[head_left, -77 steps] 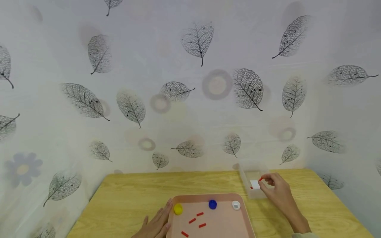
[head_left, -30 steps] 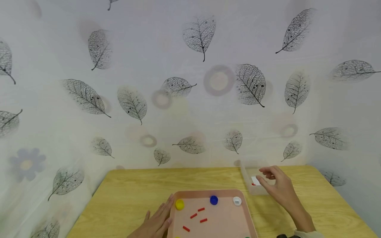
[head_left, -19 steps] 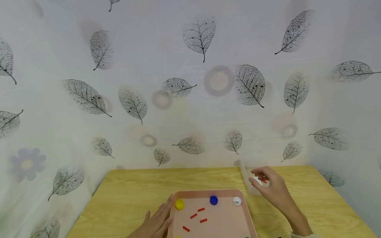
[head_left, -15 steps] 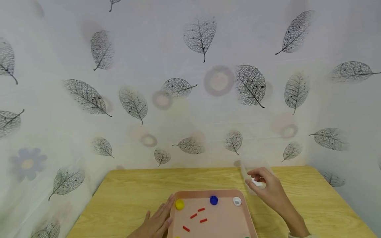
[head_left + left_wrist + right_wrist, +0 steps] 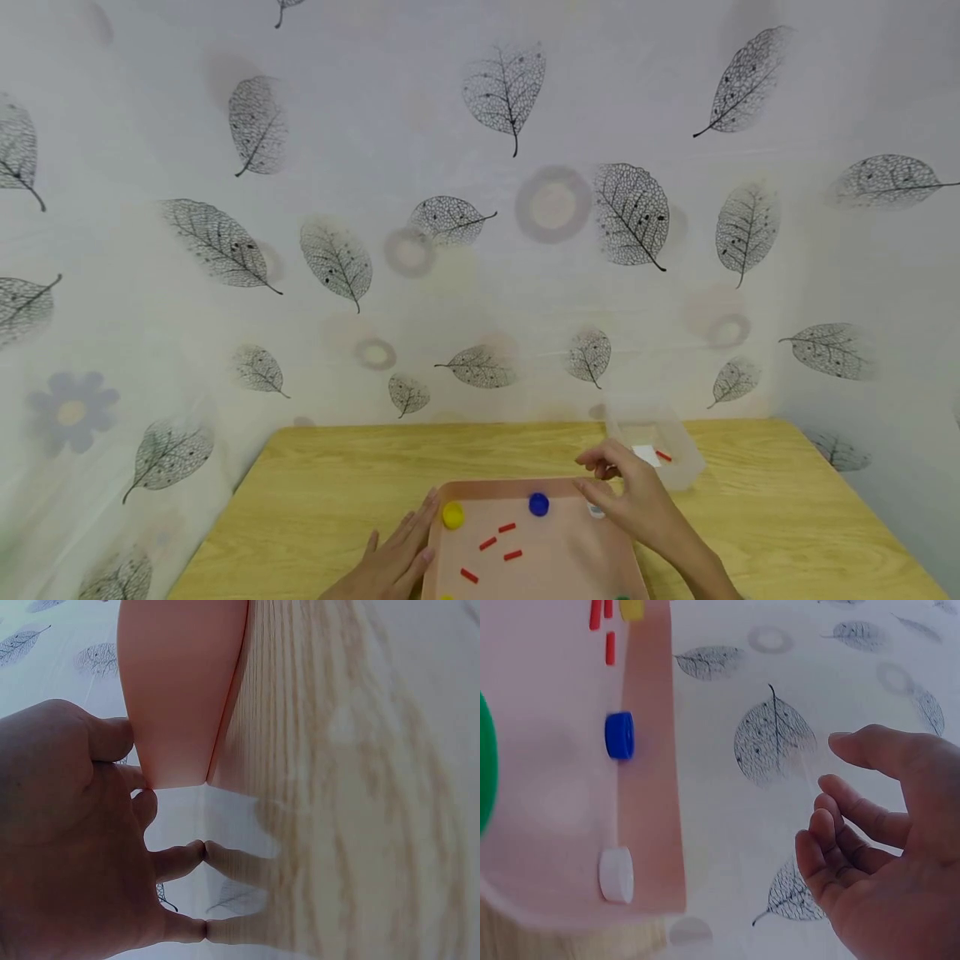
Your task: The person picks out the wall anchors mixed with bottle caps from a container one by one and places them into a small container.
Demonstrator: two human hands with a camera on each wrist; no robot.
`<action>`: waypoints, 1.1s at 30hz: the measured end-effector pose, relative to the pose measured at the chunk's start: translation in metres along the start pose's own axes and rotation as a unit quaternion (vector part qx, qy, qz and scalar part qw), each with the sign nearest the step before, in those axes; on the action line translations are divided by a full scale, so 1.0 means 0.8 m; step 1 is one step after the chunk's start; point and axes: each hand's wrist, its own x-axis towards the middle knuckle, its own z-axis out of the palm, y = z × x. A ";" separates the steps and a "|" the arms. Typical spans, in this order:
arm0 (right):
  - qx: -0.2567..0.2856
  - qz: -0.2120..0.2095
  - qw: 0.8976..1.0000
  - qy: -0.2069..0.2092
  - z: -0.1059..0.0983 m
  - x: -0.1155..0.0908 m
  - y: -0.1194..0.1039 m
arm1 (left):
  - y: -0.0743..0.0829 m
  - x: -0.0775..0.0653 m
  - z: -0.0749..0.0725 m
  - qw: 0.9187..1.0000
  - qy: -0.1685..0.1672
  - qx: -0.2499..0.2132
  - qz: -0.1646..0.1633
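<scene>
My left hand (image 5: 388,558) rests with straightened fingers against the left side of the pink tray (image 5: 517,490); in the left wrist view its fingers (image 5: 178,862) touch the table beside the tray wall. Over the tray's back right corner hovers my right hand (image 5: 637,504), thumb and fingers apart with nothing between them, partly covering a white bottle cap (image 5: 617,875). Several short red sticks (image 5: 488,543) lie scattered in the tray. A yellow cap (image 5: 453,515) and a blue cap (image 5: 538,504) sit along its back edge.
Behind my right hand stands a clear plastic box (image 5: 682,475) holding a white piece (image 5: 647,455) and a red stick (image 5: 663,456). A green cap (image 5: 486,765) shows at the right wrist view's edge. A leaf-patterned wall covering (image 5: 480,275) rises behind the wooden table (image 5: 352,454).
My right hand held a red stick at the box, let go of it, and has moved left over the tray's corner. My left hand has stayed against the tray.
</scene>
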 end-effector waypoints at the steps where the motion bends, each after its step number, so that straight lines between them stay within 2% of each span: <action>1: 0.005 -0.001 1.000 -0.006 0.004 -0.001 -0.002 | 0.001 0.004 -0.001 0.999 -0.014 -0.021 -0.030; 3: 0.017 -0.005 1.000 -0.015 0.012 -0.001 -0.005 | 0.002 0.014 -0.002 0.990 -0.040 -0.076 -0.109; 6: 0.041 -0.013 0.998 -0.036 0.024 -0.002 -0.010 | 0.001 0.027 -0.002 0.964 -0.052 -0.142 -0.219; 8: 0.059 -0.010 0.997 -0.054 0.032 -0.003 -0.014 | 0.000 0.029 -0.002 0.958 -0.056 -0.153 -0.237; 10: 0.072 -0.015 0.995 -0.071 0.041 -0.005 -0.017 | 0.000 0.027 -0.001 0.963 -0.061 -0.140 -0.221; 13: 0.072 -0.048 0.994 -0.072 0.054 -0.006 -0.019 | 0.000 0.025 -0.001 0.964 -0.057 -0.143 -0.216; 15: 0.071 -0.070 0.993 -0.067 0.062 -0.008 -0.019 | 0.001 0.022 -0.002 0.973 -0.058 -0.122 -0.188; 16: 0.074 -0.070 0.992 -0.071 0.064 -0.010 -0.018 | 0.003 0.023 -0.002 0.969 -0.057 -0.131 -0.201; 20: 0.109 -0.033 0.986 -0.121 0.075 -0.018 -0.018 | 0.007 0.024 -0.004 0.966 -0.070 -0.127 -0.212; 22: 0.124 0.000 0.980 -0.158 0.080 -0.022 -0.017 | 0.008 0.027 -0.005 0.960 -0.074 -0.137 -0.235; 23: 0.125 0.012 0.977 -0.171 0.082 -0.023 -0.016 | 0.008 0.027 -0.005 0.959 -0.075 -0.136 -0.237; 26: 0.141 0.062 0.963 -0.221 0.087 -0.029 -0.014 | 0.007 0.028 -0.006 0.956 -0.075 -0.142 -0.244; 28: 0.162 0.110 0.947 -0.254 0.089 -0.033 -0.014 | 0.006 0.030 -0.006 0.952 -0.071 -0.154 -0.256; 30: 0.183 0.143 0.933 -0.274 0.093 -0.037 -0.013 | 0.006 0.030 -0.006 0.952 -0.069 -0.157 -0.254; 33: 0.178 0.161 0.929 -0.283 0.100 -0.040 -0.010 | 0.006 0.030 -0.007 0.955 -0.069 -0.154 -0.243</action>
